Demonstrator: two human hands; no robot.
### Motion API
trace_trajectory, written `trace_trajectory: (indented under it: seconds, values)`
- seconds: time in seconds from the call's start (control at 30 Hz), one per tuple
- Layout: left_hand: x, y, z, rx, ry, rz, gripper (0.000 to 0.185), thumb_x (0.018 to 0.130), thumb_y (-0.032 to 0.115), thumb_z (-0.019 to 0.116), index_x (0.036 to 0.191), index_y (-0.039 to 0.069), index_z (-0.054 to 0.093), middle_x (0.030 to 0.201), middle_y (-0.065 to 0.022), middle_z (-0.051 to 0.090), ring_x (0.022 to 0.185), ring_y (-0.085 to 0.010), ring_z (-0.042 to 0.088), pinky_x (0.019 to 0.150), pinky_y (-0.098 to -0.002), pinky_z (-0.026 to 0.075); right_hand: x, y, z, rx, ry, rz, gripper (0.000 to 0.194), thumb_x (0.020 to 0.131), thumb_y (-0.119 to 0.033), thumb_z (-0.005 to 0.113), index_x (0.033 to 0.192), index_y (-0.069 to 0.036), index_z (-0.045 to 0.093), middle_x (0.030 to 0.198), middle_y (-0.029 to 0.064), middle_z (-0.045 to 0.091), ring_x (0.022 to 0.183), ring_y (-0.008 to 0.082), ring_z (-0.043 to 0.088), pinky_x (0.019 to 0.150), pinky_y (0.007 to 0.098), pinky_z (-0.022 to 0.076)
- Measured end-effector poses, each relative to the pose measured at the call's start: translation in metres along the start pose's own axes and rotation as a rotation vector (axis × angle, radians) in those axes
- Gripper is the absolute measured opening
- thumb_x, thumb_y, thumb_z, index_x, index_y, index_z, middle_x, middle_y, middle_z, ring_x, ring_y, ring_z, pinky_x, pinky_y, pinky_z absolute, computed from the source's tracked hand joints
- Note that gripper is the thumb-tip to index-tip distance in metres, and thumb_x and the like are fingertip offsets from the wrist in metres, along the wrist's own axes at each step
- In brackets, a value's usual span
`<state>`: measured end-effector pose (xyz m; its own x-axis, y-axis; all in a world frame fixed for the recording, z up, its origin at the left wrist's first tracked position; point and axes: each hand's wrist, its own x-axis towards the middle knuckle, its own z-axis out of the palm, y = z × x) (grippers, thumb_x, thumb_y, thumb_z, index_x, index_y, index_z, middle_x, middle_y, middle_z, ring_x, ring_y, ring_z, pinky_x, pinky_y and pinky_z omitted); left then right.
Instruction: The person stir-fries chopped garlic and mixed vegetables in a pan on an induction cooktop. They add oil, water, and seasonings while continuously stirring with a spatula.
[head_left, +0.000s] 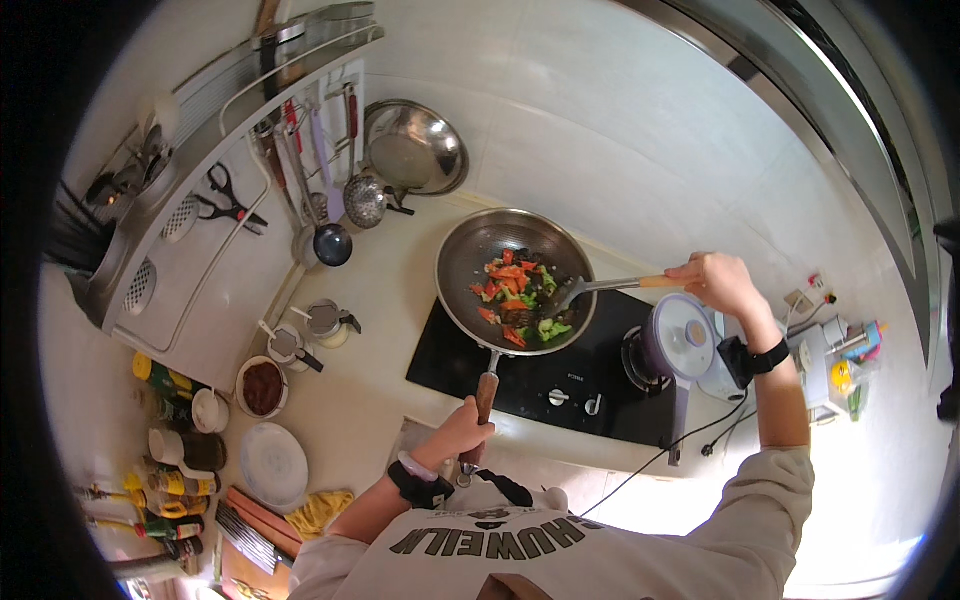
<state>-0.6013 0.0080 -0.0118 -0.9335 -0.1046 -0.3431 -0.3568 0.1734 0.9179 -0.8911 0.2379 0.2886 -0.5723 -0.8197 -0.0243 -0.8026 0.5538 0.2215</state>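
Note:
My left hand (456, 436) is closed around the wooden handle (487, 397) of a steel wok (463, 315), which is over the left side of a black glass cooktop (600, 420). Orange-red slices, green broccoli pieces and dark bits (514, 289) lie in the wok. With my right hand (716, 281) I hold the wooden-ended handle of a spatula (611, 285) from the right. The spatula's grey head rests inside the wok at the right edge of the food.
A lidded purple saucepan (679, 337) stands on the right burner. Left are lidded jars (328, 322), a bowl of dark red paste (262, 386), a white plate (274, 465), bottles, a cleaver (247, 536) and a yellow cloth (319, 514). Ladles hang beside a large lid (416, 146). A black cable (645, 465) crosses the counter edge.

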Motion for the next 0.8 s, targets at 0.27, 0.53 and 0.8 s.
trace_trajectory:
  seconds: [0.27,0.53,0.8]
  values:
    - [-0.004,0.007,-0.002,-0.095,-0.044,-0.04,0.033,0.08,0.014,0.059,0.093,-0.006,0.035,0.064,-0.0171,0.058,0.05,-0.0252,0.062,0.045,-0.036,0.049,0.001,-0.063,0.051,-0.05,-0.008,0.057,0.029,0.075,-0.015,0.063,0.101,-0.025,0.07,0.08,0.0087,0.066,0.077,0.0286,0.063,0.064,0.04,0.0502]
    - [-0.005,0.016,-0.005,0.004,-0.037,0.003,0.033,0.081,0.013,0.059,0.094,-0.005,0.034,0.067,-0.0166,0.057,0.05,-0.0242,0.061,0.045,-0.0367,0.048,0.01,-0.114,0.01,0.04,-0.146,-0.02,0.025,0.078,-0.017,0.059,0.1,-0.024,0.07,0.076,0.0087,0.066,0.072,0.0301,0.063,0.061,0.0402,0.0497]
    - [0.003,0.0,-0.003,0.015,-0.025,0.049,0.034,0.08,0.012,0.058,0.095,-0.006,0.034,0.065,-0.0174,0.058,0.049,-0.0248,0.06,0.044,-0.0367,0.048,0.041,-0.096,0.051,-0.161,0.081,0.069,0.041,0.075,-0.01,0.058,0.105,-0.037,0.067,0.076,0.0051,0.066,0.07,0.0256,0.065,0.056,0.0366,0.0498]
